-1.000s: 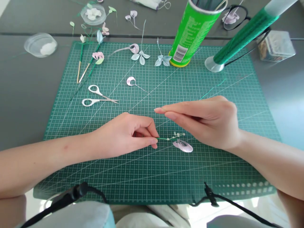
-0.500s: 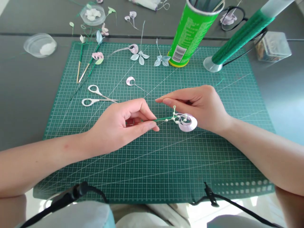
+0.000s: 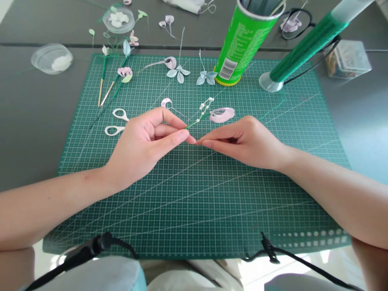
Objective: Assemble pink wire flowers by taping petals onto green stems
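Observation:
My left hand (image 3: 148,139) pinches the green stem of a small craft flower (image 3: 209,112) between thumb and fingers. The flower has white bead stamens and one pale pink looped petal (image 3: 222,114), and it points up and to the right above the green cutting mat (image 3: 194,194). My right hand (image 3: 242,141) lies just right of the left, fingers pressed together, fingertips meeting the left hand's at the stem. What the right fingers grip is too thin to make out; a faint green thread (image 3: 273,110) runs from that hand toward the spool.
White-handled scissors (image 3: 118,123) lie left of my left hand. Finished petals and flowers (image 3: 178,72) sit at the mat's far edge, wrapped stems (image 3: 112,81) at far left. A green can (image 3: 242,40), a green thread spool (image 3: 303,44), two clear dishes (image 3: 51,58) and a clear box (image 3: 347,58) stand behind.
Both hands have risen away from me. The flower swung from pointing right, low near the mat, to pointing up-right. My right hand dropped from above the flower to the stem's base.

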`<act>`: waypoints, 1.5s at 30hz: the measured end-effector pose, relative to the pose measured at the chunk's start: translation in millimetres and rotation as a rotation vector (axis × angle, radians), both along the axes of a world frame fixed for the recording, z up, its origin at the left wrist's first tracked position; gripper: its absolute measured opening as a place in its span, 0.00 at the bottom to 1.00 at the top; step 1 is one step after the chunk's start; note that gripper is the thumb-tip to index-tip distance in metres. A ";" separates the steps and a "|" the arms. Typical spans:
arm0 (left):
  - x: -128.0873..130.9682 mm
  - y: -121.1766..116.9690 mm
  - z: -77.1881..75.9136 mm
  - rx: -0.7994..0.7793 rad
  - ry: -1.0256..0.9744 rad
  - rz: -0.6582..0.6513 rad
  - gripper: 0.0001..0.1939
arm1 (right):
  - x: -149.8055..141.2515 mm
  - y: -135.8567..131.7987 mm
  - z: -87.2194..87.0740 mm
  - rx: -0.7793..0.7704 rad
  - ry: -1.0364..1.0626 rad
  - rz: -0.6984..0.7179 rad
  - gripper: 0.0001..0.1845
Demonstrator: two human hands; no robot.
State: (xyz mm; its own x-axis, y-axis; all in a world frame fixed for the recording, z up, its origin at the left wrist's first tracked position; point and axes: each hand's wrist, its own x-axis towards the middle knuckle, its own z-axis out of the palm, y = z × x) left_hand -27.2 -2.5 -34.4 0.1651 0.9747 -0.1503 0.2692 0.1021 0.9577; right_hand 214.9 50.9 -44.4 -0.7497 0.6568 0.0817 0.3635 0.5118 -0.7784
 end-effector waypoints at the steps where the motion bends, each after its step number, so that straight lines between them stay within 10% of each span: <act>1: -0.6 0.3 -0.8 -0.004 0.002 0.009 0.07 | -0.1 0.1 0.2 -0.019 -0.001 0.006 0.14; 33: -0.8 6.3 -4.2 0.052 0.205 -0.087 0.03 | 4.6 -20.8 25.5 -0.076 0.268 0.308 0.10; 45: 1.2 0.3 -0.2 0.047 0.243 -0.491 0.05 | 2.1 -25.5 19.2 0.115 0.308 -0.141 0.09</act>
